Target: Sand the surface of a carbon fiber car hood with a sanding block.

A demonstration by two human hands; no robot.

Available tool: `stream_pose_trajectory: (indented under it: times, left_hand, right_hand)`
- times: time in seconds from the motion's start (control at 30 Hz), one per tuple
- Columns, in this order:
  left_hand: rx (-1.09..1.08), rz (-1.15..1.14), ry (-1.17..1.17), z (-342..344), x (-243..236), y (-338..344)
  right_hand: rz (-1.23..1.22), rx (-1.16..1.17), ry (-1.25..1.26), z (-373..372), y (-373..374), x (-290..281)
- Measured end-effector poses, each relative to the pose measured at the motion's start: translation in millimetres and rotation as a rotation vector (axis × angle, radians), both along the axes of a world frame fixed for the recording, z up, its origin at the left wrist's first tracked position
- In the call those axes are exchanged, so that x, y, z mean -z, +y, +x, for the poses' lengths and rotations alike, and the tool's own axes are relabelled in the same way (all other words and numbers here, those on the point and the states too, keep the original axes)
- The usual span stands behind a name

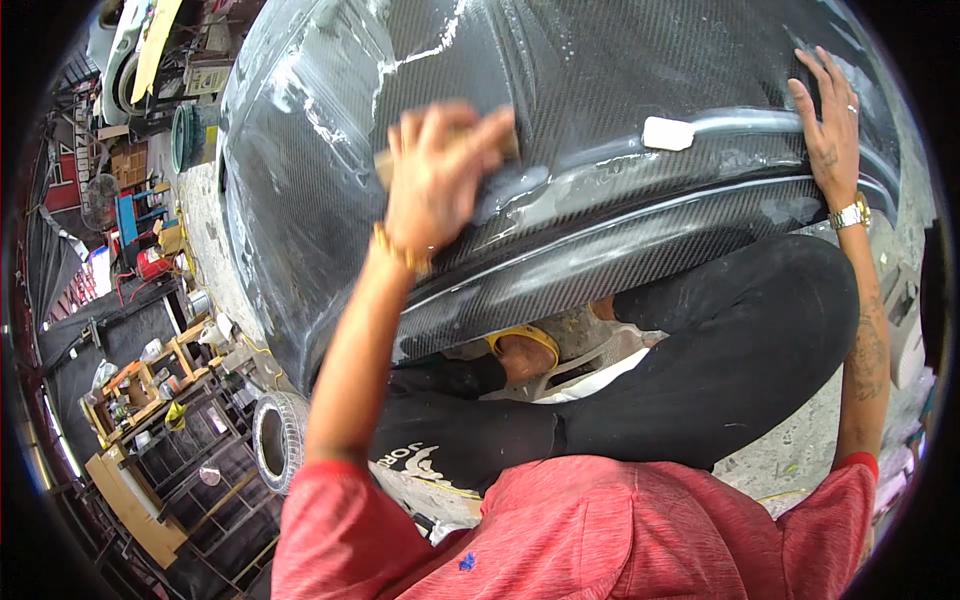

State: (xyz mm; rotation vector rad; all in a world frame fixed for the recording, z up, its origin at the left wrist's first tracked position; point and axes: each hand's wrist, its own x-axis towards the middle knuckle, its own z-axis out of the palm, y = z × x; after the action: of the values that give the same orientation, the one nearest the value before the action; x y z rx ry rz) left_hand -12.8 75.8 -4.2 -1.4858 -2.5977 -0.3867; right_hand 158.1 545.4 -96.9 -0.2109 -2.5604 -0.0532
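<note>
A large dark carbon-fibre car body panel [620,60], wet and streaked with whitish residue, curves across the upper middle. My left hand [435,175], smeared by motion, is closed over a tan sanding block [508,140] and presses it on the panel's left part. The block's underside is hidden. Toward the right end, my right hand [832,135] lies with fingers spread on the panel's raised edge and holds nothing. A small white block [668,133] rests on the ridge between my hands.
My bent legs [740,350] are close below the panel's near edge. A tire [280,440] stands on the floor at the left. Beyond it are a cluttered wooden shelf [150,390], a round green tub [183,138] and a red container [152,263].
</note>
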Motion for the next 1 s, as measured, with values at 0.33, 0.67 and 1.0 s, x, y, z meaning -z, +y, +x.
stream_pose_trajectory:
  times: [0.33,0.67,1.0]
  left_hand:
    - [-0.138,0.120,0.113,-24,14,16]
    - [-0.171,0.120,0.239,-137,-19,53]
    - [-0.074,-0.020,-0.102,11,13,-46]
  right_hand:
    - [-0.131,0.024,0.002,0,0,1]
    - [-0.141,0.014,-0.017,-15,-11,-2]
    - [-0.036,0.048,-0.084,7,5,5]
